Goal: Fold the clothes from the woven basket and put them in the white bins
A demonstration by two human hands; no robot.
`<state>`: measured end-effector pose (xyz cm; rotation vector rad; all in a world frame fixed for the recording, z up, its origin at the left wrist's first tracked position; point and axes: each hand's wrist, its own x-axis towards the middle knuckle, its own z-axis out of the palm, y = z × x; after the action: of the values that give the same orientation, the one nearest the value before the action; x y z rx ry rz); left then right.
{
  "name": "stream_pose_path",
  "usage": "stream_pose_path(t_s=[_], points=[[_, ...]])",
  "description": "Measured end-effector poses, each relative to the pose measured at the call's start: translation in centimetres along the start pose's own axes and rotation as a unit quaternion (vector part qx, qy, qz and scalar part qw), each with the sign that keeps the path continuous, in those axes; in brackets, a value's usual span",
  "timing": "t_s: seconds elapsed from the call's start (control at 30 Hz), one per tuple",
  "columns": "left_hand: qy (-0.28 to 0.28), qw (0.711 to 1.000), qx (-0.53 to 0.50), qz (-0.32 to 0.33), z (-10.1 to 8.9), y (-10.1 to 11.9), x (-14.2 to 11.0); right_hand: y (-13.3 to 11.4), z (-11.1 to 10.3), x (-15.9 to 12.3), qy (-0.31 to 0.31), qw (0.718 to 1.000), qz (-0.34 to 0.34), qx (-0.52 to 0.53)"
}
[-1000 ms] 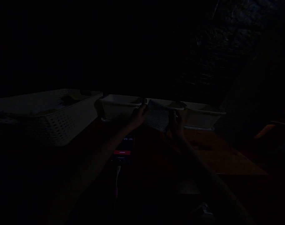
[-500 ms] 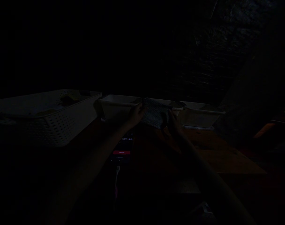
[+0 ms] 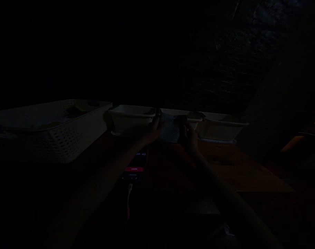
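The view is very dark. A grey-blue, textured sheet, perhaps cloth or bubble wrap (image 3: 170,128), is held upright between my two hands in front of the middle white bin. My left hand (image 3: 154,130) grips its left edge, the fingertips hard to make out. My right hand (image 3: 190,135) is closed at its right edge, thumb and fingers bent. Near the right fingers, a dark patch (image 3: 181,120) covers the sheet's upper right corner; whether it is a fold or a separate thing I cannot tell.
White bins, the left one (image 3: 133,119), the middle one (image 3: 197,121) and the right one (image 3: 219,129), stand in a row on the wooden table (image 3: 250,176). A perforated white basket (image 3: 92,121) with dim contents is at left. A lit phone (image 3: 133,169) with a cable (image 3: 129,200) lies nearer.
My right hand has moved slightly left and inward across the sheet, and its fingers have bent more. The sheet looks narrower, with a dark patch at its upper right. My left hand has barely shifted.
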<state>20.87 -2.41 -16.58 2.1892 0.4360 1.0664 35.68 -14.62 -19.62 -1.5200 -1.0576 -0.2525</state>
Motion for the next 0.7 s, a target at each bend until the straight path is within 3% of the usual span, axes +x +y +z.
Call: stream_pose_path(t_s=[0.3,0.5,0.7], points=[[-0.039,0.996,-0.077,0.037,0.1,0.4,-0.2,0.1,-0.1,0.0,0.021,0.996,0.035,0.081],[-0.098,0.986,-0.11,0.073,0.1,-0.5,0.0,-0.1,-0.3,0.1,0.03,0.996,0.043,0.078],[-0.11,0.976,-0.173,0.078,-0.2,-1.0,0.7,0.1,-0.1,0.1,0.022,0.995,0.053,0.085]])
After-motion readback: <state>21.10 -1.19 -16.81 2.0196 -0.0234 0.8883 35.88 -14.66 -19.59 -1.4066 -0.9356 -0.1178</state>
